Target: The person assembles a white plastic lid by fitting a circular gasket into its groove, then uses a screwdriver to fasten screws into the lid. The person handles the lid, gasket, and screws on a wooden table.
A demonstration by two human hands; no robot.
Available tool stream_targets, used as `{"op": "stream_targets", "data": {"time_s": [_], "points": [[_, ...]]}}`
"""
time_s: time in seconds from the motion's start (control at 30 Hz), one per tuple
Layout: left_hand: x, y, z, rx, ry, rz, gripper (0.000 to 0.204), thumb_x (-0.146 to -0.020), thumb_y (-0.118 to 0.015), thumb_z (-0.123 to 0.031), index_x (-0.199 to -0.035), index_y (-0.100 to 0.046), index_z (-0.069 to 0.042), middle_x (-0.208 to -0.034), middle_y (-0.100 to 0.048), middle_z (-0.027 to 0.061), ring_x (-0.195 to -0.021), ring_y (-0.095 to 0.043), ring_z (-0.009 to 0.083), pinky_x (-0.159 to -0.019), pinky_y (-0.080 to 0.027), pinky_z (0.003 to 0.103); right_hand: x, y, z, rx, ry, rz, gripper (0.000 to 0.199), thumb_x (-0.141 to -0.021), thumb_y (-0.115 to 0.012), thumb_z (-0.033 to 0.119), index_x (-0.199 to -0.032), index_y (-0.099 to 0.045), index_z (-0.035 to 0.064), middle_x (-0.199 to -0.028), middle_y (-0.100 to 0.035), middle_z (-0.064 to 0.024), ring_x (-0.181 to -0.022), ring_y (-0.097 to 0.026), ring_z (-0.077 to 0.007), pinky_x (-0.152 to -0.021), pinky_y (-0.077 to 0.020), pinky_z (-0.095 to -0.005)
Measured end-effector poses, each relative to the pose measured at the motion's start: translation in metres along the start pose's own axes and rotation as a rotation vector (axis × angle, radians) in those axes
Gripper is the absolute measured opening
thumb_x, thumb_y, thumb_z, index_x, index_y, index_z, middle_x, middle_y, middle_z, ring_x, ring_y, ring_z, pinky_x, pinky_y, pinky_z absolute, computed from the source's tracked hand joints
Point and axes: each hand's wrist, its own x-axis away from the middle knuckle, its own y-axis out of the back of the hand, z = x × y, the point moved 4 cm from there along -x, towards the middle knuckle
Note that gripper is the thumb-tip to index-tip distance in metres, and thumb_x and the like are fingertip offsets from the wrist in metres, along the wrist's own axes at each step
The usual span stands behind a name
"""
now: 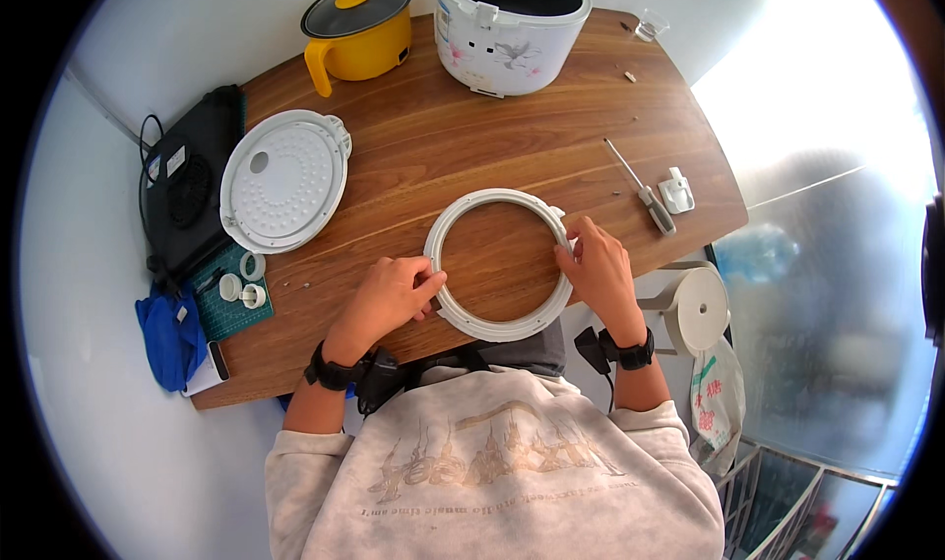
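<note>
Two bare hands grasp one white ring (502,331), which sits at the centre of the clock, with 12 pointing away from the person. The left hand (387,294) pinches its rim between thumb and fingers near 9 o'clock; the right hand (602,273) grips it the same way near 3. A small tab juts from the rim between 1 and 2, and the part near 5 and 6 reaches past the near edge of the wooden surface (394,176). Whether the ring is lifted or resting, I cannot tell.

At 12 o'clock stands a white, flower-patterned cooker body (507,60), open at the top. A yellow pot (369,53) with a dark lid is at 11, a white round plate (285,181) with raised dots at 10. Between 9 and 10 lies a flat black device (187,186); just below 9, a green mat (219,321) carries small white round parts (230,286). Toward 8, a blue cloth (169,339) is bunched at the edge. At 2, a screwdriver (654,209) lies just beside a white clip-shaped piece (677,193). A clear cup (650,27) is at 1.
</note>
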Motion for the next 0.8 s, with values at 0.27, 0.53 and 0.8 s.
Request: {"op": "stream_targets", "data": {"time_s": [0.27, 0.53, 0.8], "points": [[0.004, 0.017, -0.009, -0.202, -0.185, -0.194, 0.019, -0.093, -0.072, -0.022, -0.1, -0.068, -0.005, -0.087, -0.068, 0.0097, -0.075, -0.069, 0.0213, -0.067, -0.054, 0.034, -0.012, -0.01, -0.002, -0.054, 0.073, -0.001, 0.018, -0.087, -0.067, 0.01, -0.097, -0.056, 0.0009, -0.086, -0.066, -0.0221, -0.077, -0.064, -0.0428, -0.069, -0.0497, -0.0491], [0.009, 0.016, -0.001, -0.27, -0.233, -0.184, 0.019, -0.092, -0.073, -0.026, -0.107, -0.072, -0.014, -0.097, -0.064, 0.0055, -0.086, -0.068, 0.0223, -0.075, -0.054, 0.035, -0.024, -0.018, 0.008, -0.002, 0.115, -0.036, 0.017, -0.084, -0.065, 0.008, -0.095, -0.053, 0.0003, -0.082, -0.065, -0.0216, -0.078, -0.064, -0.0449, -0.068, -0.0488, -0.0512], [0.021, 0.028, 0.008, -0.348, -0.254, -0.395, 0.026, -0.093, -0.071, -0.026, -0.117, -0.069, -0.017, -0.098, -0.065, 0.0043, -0.085, -0.068, 0.0228, -0.074, -0.055, 0.036, -0.035, -0.029, 0.009, -0.095, 0.139, -0.013, 0.018, -0.087, -0.071, 0.012, -0.091, -0.057, 0.0021, -0.066, -0.06, -0.0133, -0.061, -0.061, -0.0313, -0.061, -0.0487, -0.0417]]}}
